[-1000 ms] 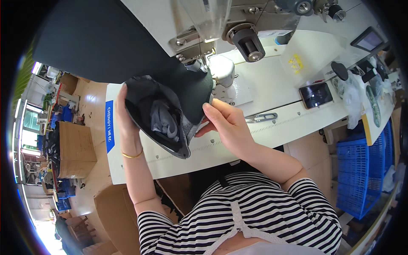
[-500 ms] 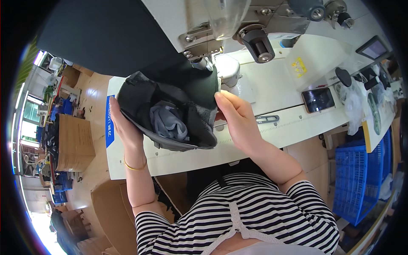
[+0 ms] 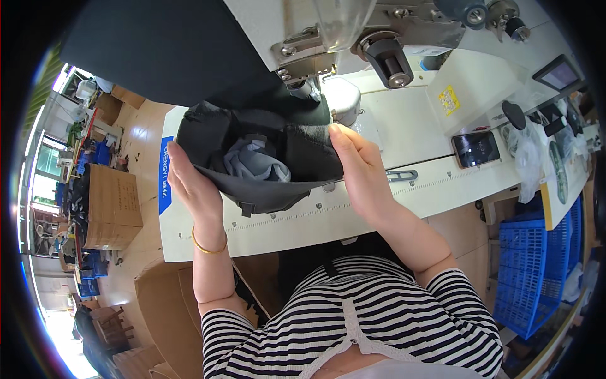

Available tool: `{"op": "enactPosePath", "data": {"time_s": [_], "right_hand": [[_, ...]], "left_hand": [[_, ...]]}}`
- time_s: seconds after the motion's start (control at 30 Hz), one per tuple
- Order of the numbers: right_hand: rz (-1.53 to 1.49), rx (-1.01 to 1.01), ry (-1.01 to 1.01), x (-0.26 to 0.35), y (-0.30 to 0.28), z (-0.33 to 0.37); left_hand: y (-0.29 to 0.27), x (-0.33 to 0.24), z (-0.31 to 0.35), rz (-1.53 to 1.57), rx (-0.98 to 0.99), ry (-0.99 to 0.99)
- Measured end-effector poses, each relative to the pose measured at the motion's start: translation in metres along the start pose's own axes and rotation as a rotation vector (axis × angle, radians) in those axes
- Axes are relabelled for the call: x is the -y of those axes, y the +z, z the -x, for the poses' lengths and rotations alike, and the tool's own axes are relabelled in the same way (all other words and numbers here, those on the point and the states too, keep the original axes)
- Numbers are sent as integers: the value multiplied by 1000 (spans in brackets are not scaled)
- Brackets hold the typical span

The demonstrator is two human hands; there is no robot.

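Observation:
Between my hands is a black fabric bag [image 3: 265, 189], its mouth tilted up toward me. A bunched grey-blue cloth [image 3: 255, 161] shows inside. My left hand [image 3: 192, 180] grips the bag's left side; some of its fingers are hidden behind the fabric. On the other side, my right hand [image 3: 360, 167] pinches the right edge of the mouth between thumb and fingers. The sewing machine's needle and presser foot area [image 3: 309, 90] stands just beyond the bag's far side. From this view I cannot tell whether the fabric lies under the foot.
The white sewing table [image 3: 423, 170] carries a ruler scale along its near edge. A phone [image 3: 476, 149] and plastic bags [image 3: 525, 155] lie at the right. Blue crates [image 3: 527, 271] stand below there. A large dark sheet [image 3: 158, 54] fills the upper left; a cardboard box [image 3: 113, 208] is beyond.
The bag's mouth has been spread wider and its right edge has shifted right with my right hand. The near side has tipped, showing more of its outer face and a small tab.

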State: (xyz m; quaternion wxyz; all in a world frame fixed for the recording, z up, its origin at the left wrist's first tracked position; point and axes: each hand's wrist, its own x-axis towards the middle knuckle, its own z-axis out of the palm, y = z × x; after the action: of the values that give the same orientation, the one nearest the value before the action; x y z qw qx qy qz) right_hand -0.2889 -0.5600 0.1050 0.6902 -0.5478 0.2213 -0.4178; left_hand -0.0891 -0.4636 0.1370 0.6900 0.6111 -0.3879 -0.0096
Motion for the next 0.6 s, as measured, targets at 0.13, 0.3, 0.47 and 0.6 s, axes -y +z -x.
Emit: {"op": "enactPosePath", "data": {"time_s": [0.13,0.3,0.47,0.6], "right_hand": [[55,4,6,0,-5,-2],[69,-43,146,0,-8,-2],[-15,81,66,-14,-17,-6],[16,88,65,-13,-17,-6]], "left_hand": [[4,-1,-3,-77,-22,43],[5,1,-6,-116,-30,73],[6,1,-7,-121,-41,39],[8,0,-8,-126,-35,36]]}}
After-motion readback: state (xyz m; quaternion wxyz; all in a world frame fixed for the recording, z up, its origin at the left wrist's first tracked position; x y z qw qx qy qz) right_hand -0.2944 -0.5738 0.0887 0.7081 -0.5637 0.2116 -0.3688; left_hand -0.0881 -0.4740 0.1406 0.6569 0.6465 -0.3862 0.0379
